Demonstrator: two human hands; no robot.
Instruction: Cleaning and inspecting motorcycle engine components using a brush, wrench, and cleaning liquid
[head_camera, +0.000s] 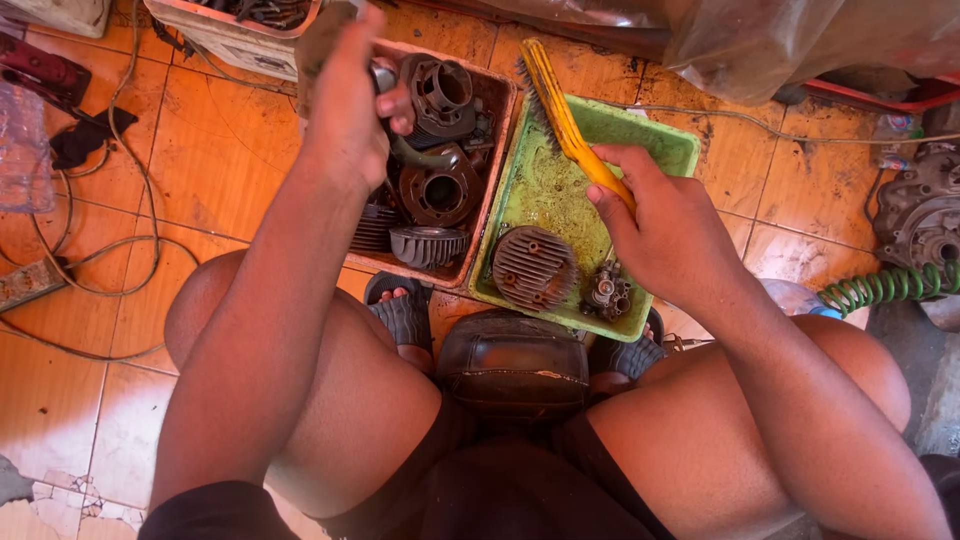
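Right hand (670, 235) is gripping one yellow wire brush (565, 120) over the green tray (650, 140), which holds one finned cylinder head (533, 266) and one small carburetor (608, 293). Left hand (350, 100) is closed around a small metal part (384, 77) above the brown tray (500, 100), with roughly four greasy engine pieces (437, 190) inside.

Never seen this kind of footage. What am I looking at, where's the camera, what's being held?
No machine here: a person's two bare hands, filmed by a camera on their head looking down past their knees at a tiled floor. The right hand grips a yellow brush over a green tray that holds a finned round part and a small carburettor-like part. The left hand is raised, its fingers closed on a small metal piece, mostly hidden. Beside the tray, a brown bin holds engine cylinders.
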